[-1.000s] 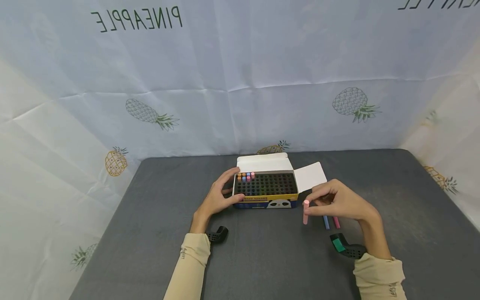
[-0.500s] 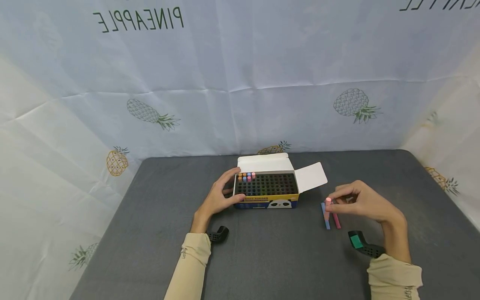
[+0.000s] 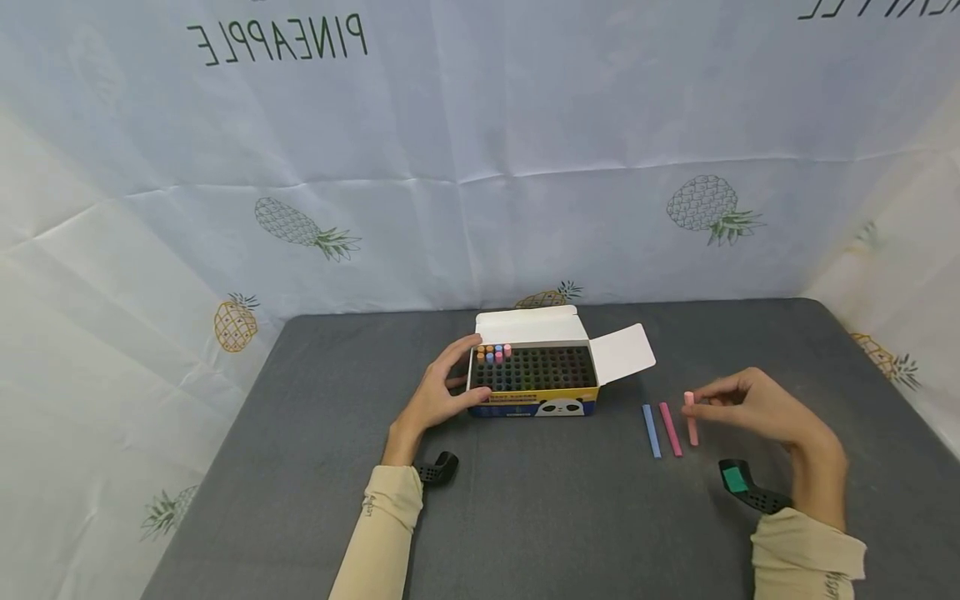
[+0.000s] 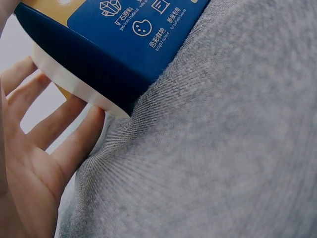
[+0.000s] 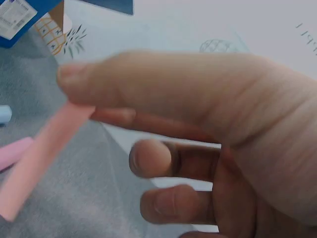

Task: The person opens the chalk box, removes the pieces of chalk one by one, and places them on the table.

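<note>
My right hand (image 3: 765, 408) pinches the top of a light pink chalk stick (image 3: 691, 419) between thumb and forefinger. The stick points down, close over the table; in the right wrist view this pink chalk (image 5: 42, 158) slants down from the fingertips. Just left of it lie a deep pink chalk (image 3: 671, 429) and a blue chalk (image 3: 652, 432), side by side. With the thumb in front and fingers at the back, my left hand (image 3: 438, 390) holds the left end of a blue and yellow chalk box (image 3: 517, 410). Several orange, blue and pink chalks (image 3: 493, 354) stand in its back left holes.
The box's white lid (image 3: 528, 325) stands up at the back, and a white side flap (image 3: 622, 354) sticks out to the right. A dark grey cloth covers the table (image 3: 540, 508). Behind it hangs a pineapple-print curtain (image 3: 562, 167).
My right hand has carried the light pink chalk rightward from beside the box, past the blue and deep pink chalks, to their right. The left hand stays on the box.
</note>
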A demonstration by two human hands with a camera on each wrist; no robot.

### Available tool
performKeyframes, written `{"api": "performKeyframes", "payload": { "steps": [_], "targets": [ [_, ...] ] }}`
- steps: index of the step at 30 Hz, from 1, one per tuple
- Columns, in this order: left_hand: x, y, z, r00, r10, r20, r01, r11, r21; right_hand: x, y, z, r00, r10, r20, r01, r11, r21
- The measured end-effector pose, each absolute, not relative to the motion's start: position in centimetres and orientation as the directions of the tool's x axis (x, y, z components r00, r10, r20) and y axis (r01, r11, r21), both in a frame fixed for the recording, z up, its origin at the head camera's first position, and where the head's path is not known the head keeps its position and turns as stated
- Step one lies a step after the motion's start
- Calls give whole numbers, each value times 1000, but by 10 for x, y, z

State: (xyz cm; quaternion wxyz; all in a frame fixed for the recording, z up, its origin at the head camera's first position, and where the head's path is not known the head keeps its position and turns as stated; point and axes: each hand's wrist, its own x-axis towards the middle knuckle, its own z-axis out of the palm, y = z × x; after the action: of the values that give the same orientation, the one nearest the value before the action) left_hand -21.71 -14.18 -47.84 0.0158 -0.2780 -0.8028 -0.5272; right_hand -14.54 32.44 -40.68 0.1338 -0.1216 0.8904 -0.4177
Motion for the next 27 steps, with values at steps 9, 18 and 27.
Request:
{"api": "performKeyframes", "payload": {
  "steps": [9, 18, 27],
  "targets": [
    [-218, -140, -479, -852, 425, 305, 449, 296, 843, -153, 325, -423, -952, -237, -195, -27, 697, -716],
    [-210, -137, -463, -855, 438, 279, 434, 308, 847, -156, 323, -434, -978, -124, -168, 24, 735, -677],
    [-198, -135, -443, -849, 438, 296, 442, 279, 853, -160, 326, -440, -960, -150, -238, 40, 765, -642]
  ]
}}
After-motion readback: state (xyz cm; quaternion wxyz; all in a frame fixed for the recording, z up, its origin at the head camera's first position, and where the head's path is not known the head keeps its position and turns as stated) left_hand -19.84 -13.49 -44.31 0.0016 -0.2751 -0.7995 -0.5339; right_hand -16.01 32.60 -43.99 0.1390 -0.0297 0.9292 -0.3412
